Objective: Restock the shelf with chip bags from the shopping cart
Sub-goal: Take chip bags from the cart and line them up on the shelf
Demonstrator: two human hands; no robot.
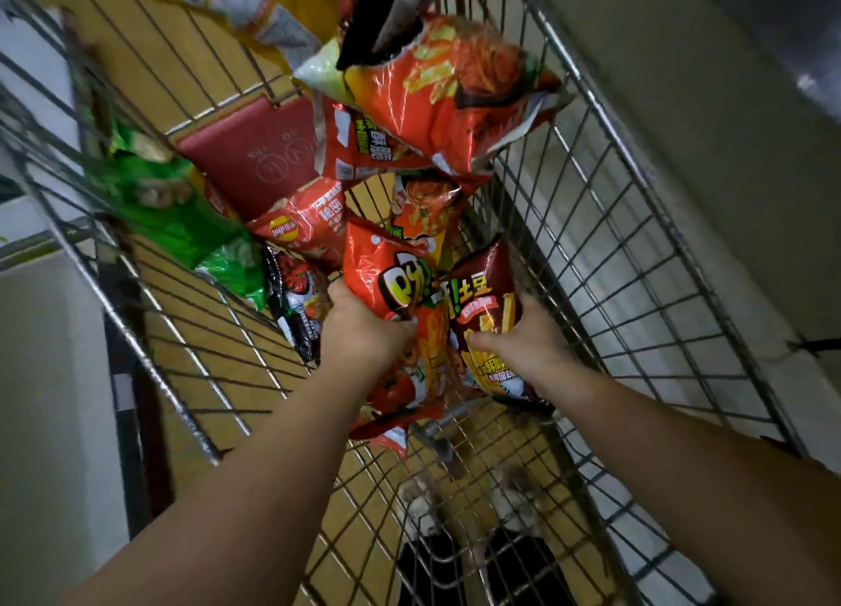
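Note:
Both my arms reach down into the wire shopping cart (605,223). My left hand (359,327) grips an orange-red chip bag (396,277) by its middle, thumb across the front. To its right, my right hand (528,337) holds a dark brown fries bag (487,287), fingers curled round its right edge and thumb on the front. Several more red and orange bags (455,91) are piled further in. A green bag (177,209) lies at the left side, and a black bag (296,300) sits just left of my left hand.
A dark red flat panel (255,150) lies on the cart floor under the pile. Yellow bags (236,0) lie at the far end. Cart walls rise close on both sides. A grey floor and wall are outside at the right. My feet (473,496) show beneath the cart.

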